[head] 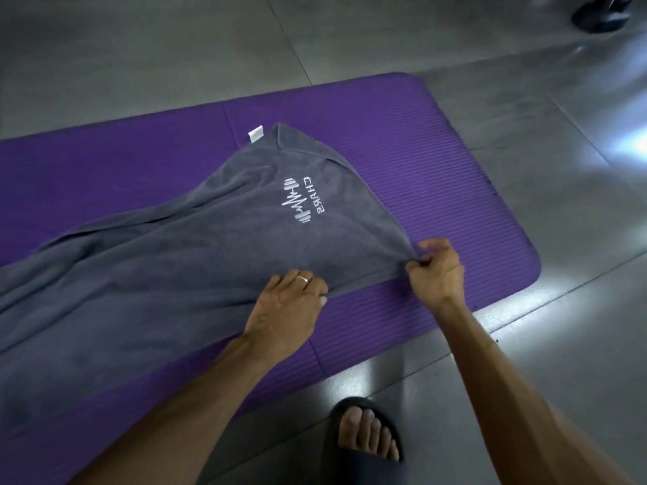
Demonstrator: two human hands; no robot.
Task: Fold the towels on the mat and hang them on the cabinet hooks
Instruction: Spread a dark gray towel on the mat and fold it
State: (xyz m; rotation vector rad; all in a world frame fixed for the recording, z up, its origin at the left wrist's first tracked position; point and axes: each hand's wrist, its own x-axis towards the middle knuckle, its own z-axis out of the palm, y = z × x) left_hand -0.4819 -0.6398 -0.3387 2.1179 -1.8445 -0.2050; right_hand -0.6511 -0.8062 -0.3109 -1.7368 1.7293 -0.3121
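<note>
From the head camera I look down on a purple mat (437,162) lying flat on a grey tiled floor (140,47). A grey towel (157,274) is spread over the mat, running off the left edge of my view in loose folds and narrowing toward its far corner, where a small white label (256,133) sticks out onto the mat. White embroidery, a jagged pulse line with lettering beside it (301,201), sits on the upper part of the towel, reading upside down from where I stand.

Moving right, my left hand (287,306) rests palm down on the near edge of the towel, a ring (303,279) on one finger. Its fingers are curled at that edge, with the tips out of sight against the cloth and the thumb (324,301) showing below, so it appears to grip the edge.

Further right, my right hand (436,269) pinches the towel's near right corner between thumb and curled fingers, pulling the cloth taut into a point just above the mat.

Below, between my forearms, a foot in a dark slide sandal (364,446) stands on the floor just beside the mat's near edge. At the top right corner a dark object (600,15) sits on the floor, too blurred to identify.
</note>
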